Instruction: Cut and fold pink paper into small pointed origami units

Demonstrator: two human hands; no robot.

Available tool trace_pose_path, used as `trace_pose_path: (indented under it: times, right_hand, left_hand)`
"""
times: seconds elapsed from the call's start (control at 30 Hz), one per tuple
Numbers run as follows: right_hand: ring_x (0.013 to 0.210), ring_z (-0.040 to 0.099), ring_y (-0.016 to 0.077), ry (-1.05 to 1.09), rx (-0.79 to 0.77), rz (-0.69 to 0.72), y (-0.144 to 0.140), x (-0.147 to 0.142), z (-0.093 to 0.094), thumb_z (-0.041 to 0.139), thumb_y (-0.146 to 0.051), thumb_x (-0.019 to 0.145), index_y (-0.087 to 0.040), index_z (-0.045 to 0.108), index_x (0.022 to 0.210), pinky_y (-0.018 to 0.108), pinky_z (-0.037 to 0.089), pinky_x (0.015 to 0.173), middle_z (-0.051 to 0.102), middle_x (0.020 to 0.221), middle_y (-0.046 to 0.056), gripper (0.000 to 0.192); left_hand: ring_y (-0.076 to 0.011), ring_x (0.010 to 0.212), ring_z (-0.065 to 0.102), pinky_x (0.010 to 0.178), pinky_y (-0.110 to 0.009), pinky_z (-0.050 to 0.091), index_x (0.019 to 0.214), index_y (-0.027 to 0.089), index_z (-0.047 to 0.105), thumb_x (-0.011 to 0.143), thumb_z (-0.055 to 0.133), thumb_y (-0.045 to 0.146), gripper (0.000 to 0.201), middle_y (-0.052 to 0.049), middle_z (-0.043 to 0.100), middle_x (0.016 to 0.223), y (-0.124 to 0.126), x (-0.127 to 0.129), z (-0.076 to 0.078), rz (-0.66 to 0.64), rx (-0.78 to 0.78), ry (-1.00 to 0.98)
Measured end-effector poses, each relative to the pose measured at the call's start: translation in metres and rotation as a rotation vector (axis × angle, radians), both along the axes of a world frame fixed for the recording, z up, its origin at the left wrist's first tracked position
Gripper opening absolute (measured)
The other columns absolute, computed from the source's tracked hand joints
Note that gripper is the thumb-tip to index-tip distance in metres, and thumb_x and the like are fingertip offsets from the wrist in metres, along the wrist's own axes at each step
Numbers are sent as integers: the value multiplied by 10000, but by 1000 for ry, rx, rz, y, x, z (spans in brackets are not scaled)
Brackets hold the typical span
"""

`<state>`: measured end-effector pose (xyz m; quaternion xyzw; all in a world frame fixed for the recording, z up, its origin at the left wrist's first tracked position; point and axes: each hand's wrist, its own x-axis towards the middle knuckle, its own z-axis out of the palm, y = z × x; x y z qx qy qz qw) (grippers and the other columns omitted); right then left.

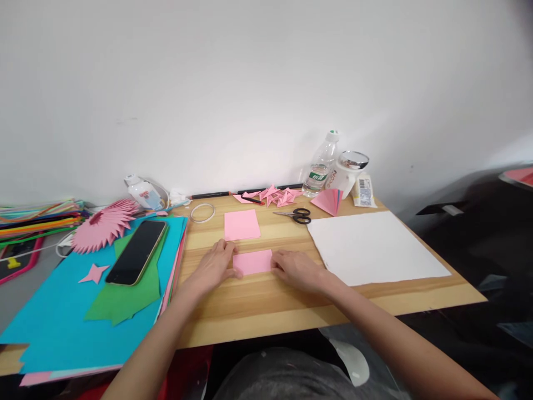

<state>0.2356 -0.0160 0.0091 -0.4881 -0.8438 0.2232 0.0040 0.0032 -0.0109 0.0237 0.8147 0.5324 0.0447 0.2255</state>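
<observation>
A small pink paper rectangle (252, 262) lies flat on the wooden table between my hands. My left hand (215, 264) is bent round its left end, the thumb at the lower corner and the fingers near the upper one. At the opposite end, my right hand (298, 270) has its fingers curled together on the paper's edge. Just beyond lies a pink paper square (241, 225). Scissors (300, 215) with black handles rest to the right of the square, their blades pointing left. The fingertips of my right hand are partly hidden.
White sheet (375, 250) covers the table's right side. Blue papers (54, 303) lie left, bearing a phone (137, 253) and pink paper star (94, 273). Folded pink pieces (272, 195), water bottle (320, 166), mug (347, 175) and silvery ring (202, 213) stand or lie toward the wall.
</observation>
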Motion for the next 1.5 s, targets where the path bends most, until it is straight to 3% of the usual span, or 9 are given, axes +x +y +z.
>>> trace_pose_path:
  times: [0.27,0.53,0.7,0.77,0.87,0.97,1.2,1.37,1.5]
  right_hand:
    - [853,563,188,115,72,-130,13,-4,-6,631,-258,793,-177,546,1147,270,374,709,529,1096,98,373]
    - [757,521,171,305,-118,-138,24,-12,-7,758,-117,520,-169,581,768,237,339,596,545,831,16,308]
    - [651,534,130,485,-156,-198,37,-19,-8,680,-129,630,-175,538,952,213,376,554,579,728,-25,355]
    - [644,535,123,688,-169,-221,43,-23,-8,672,-206,667,-169,556,894,213,389,557,587,729,-23,258]
    - [589,498,115,984,-163,-284,47,-28,-9,700,-356,649,-161,556,688,223,382,529,551,653,-29,246]
    - [576,476,111,1079,-153,-333,45,-31,-10,730,-437,617,-157,565,654,226,391,518,533,631,-29,327]
    - [567,537,124,1189,-203,-400,35,-33,-6,679,-490,702,-175,608,745,246,432,523,593,667,2,326]
    - [565,567,140,1187,-227,-400,35,-33,-8,671,-483,722,-189,596,771,267,457,533,611,694,12,307]
    - [723,594,183,844,109,-419,49,-11,-6,450,-366,898,-185,621,829,302,478,665,654,800,60,259]
  left_hand:
    - [-245,949,513,795,-339,415,876,204,465,670,609,145,258,-39,517,956,7,5,-7,-14,-41,-25]
    - [-261,1033,514,880,-375,390,994,201,564,582,642,69,440,-62,572,1067,-2,0,-23,64,-42,-317]
    - [-205,738,580,694,-319,449,707,168,623,618,679,208,112,-11,616,719,10,8,-23,304,-80,-623]
    - [-176,674,591,635,-295,460,782,150,638,691,646,305,180,-23,643,720,17,16,-20,360,-98,-724]
    - [-186,703,634,653,-303,492,821,120,660,592,766,345,338,-75,695,778,24,32,-16,586,-239,-1352]
    - [-199,683,657,622,-302,512,758,106,686,512,835,304,350,-92,715,752,26,46,-15,644,-317,-1566]
    - [-210,687,682,641,-316,548,746,111,708,511,850,298,332,-80,736,756,25,50,-17,734,-246,-1629]
    - [-206,673,682,620,-299,560,755,101,721,520,849,265,314,-86,738,745,23,53,-20,682,-356,-1551]
    - [-188,619,664,499,-270,551,752,103,713,506,852,286,336,-75,734,732,22,52,-17,757,-330,-1562]
